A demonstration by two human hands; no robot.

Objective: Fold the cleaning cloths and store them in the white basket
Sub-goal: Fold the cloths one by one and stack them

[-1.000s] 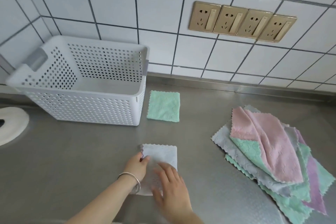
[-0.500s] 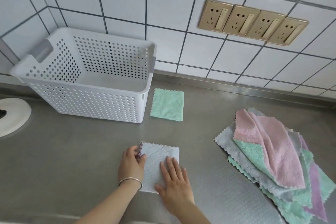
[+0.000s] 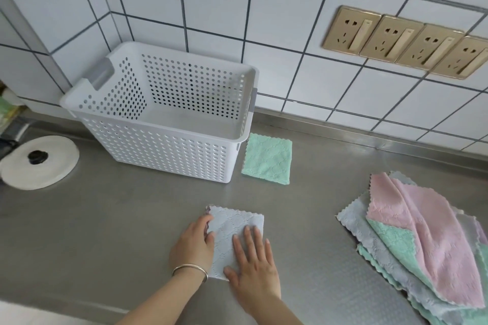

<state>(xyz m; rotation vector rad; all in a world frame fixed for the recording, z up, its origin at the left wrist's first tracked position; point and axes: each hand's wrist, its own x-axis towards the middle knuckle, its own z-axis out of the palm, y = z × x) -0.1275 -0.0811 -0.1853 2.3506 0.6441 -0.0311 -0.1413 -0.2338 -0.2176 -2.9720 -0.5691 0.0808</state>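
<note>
Grey cloth (image 3: 232,235), folded: right hand (image 3: 254,269) flat on it, left hand (image 3: 194,245) pinching its left edge. Basket (image 3: 169,150) lies beyond, up-left, nearer left hand.

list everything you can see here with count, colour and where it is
white basket: 1, white with grey handles, back left of the counter, no cloths seen inside
folded green cloth: 1, mint green, just right of the basket
folded cloth: 1, pale blue-grey, front centre, under both hands
unfolded cloths: a pile, exact count unclear, pink, green, grey and lilac, right side
round lid: 1, white with black knob, far left
wall sockets: 4, gold, tiled wall
counter: 1, steel
bracelet: 1, silver, left wrist
left hand: grips the cloth's left edge
right hand: presses flat on the cloth
</note>
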